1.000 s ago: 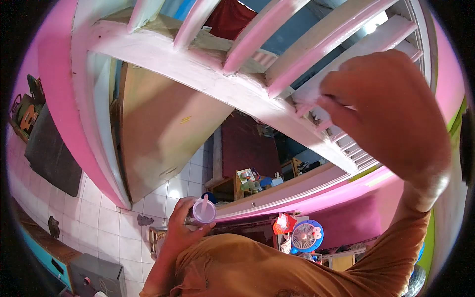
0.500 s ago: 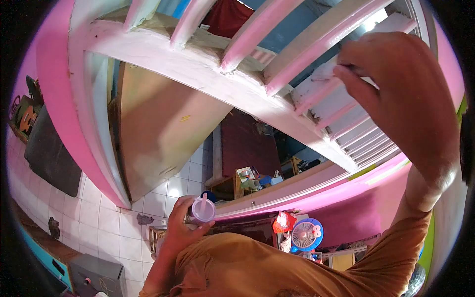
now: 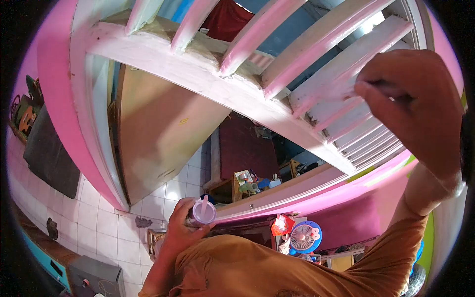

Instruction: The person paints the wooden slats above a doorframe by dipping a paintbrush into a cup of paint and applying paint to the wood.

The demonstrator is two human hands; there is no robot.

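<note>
My left hand is wrapped round a translucent plastic cup, low in front of my body. A pale stick-like piece shows across the cup's round top; I cannot tell what it is. Up at the right, my right hand is closed, fingers pinched together, in front of the white and pink slats above the doorway. Something pale and blurred is by its fingertips, too smeared to name. The slats carry dark grime where they meet the white beam.
Below the beam stands a tan door, partly open onto a room with a small cluttered table. A blue and pink fan is at the lower right. A dark grey padded piece stands at the left on white floor tiles.
My right hand has moved down and to the right along the slats, still closed. My left hand keeps the cup in nearly the same place.
</note>
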